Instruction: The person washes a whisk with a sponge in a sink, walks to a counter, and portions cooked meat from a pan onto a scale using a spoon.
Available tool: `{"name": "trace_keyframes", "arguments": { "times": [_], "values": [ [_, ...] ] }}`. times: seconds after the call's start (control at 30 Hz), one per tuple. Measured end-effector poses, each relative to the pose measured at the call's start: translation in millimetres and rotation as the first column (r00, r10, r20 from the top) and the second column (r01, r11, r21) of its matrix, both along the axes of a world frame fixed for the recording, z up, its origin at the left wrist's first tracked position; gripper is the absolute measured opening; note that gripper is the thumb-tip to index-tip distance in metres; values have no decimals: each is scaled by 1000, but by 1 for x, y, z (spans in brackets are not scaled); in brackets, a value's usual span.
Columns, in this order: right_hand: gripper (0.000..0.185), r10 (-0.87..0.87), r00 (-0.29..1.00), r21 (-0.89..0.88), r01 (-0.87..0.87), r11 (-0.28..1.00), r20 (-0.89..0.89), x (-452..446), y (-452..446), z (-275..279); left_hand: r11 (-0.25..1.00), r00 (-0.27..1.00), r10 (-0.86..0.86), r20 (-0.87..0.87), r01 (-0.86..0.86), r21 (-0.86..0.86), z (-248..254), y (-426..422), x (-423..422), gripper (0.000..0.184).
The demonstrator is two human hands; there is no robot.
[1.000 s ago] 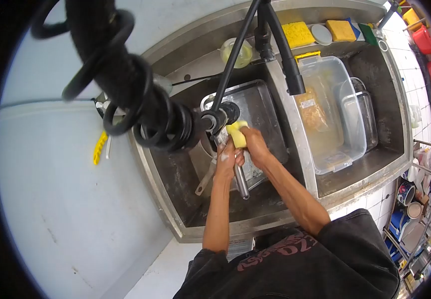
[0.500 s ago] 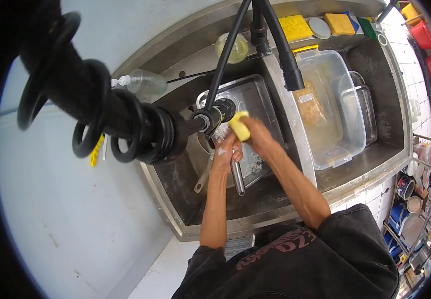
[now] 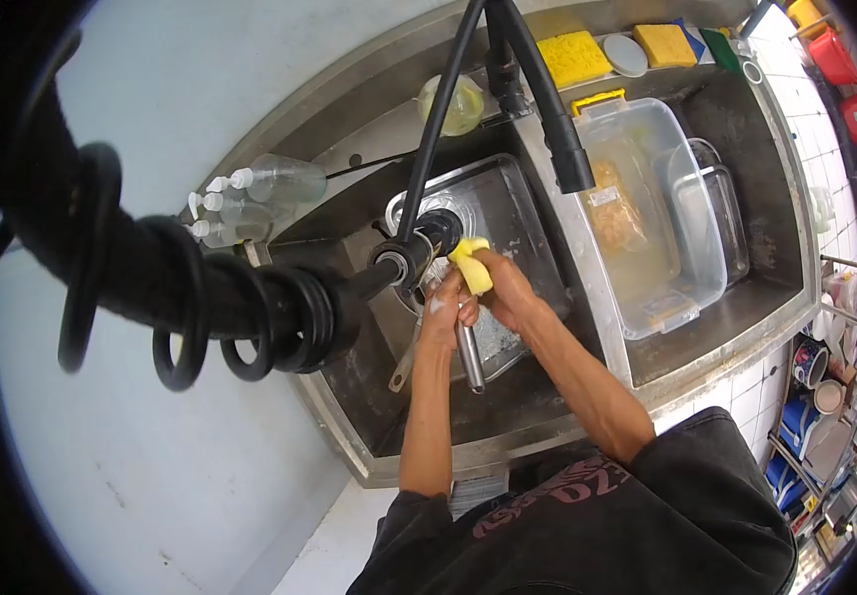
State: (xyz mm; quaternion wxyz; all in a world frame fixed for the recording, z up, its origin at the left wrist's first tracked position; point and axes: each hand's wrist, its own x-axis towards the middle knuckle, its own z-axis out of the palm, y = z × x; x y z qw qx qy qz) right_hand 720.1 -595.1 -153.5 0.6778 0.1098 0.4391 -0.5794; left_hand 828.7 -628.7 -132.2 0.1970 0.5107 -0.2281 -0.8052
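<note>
Over the left sink basin, my left hand (image 3: 443,309) is wrapped round a metal utensil (image 3: 471,359), whose shiny handle points down toward me. The utensil's upper end is hidden by the black spray head (image 3: 440,230) and my fingers. My right hand (image 3: 508,290) grips a yellow sponge (image 3: 472,268), just above and right of my left hand, against the utensil's upper part. Below them in the basin lies a rectangular metal tray (image 3: 538,238) with suds and water in it. Another handle with a hole (image 3: 402,373) leans at the left of the basin.
A black coiled hose (image 3: 185,288) crosses the left side. Pump bottles (image 3: 285,180) stand on the back ledge, beside a tub of yellowish liquid (image 3: 456,105). In the right basin a clear plastic bin (image 3: 637,297) holds cloudy water and a package. Sponges (image 3: 574,59) line the far ledge.
The spray head and coiled hose have shifted left and down, uncovering the pump bottles. My right hand has moved the sponge slightly, and both hands keep their grips.
</note>
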Motion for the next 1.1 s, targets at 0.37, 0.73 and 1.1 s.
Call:
{"name": "trace_keyframes", "arguments": {
  "times": [0.37,0.73,1.1],
  "values": [
    [34,108,893,-136,-184,974,-436,-59,-58,-13,972,975,-218,-46,221,75,5,30,1,22],
    [63,479,65,273,-751,601,-875,-86,-44,10,833,841,-541,-22,539,127,7,4,13,22],
    [51,422,-119,343,-790,508,-899,-78,-83,11,799,783,-596,180,601,32,23,3,2,26]
  ]
}}
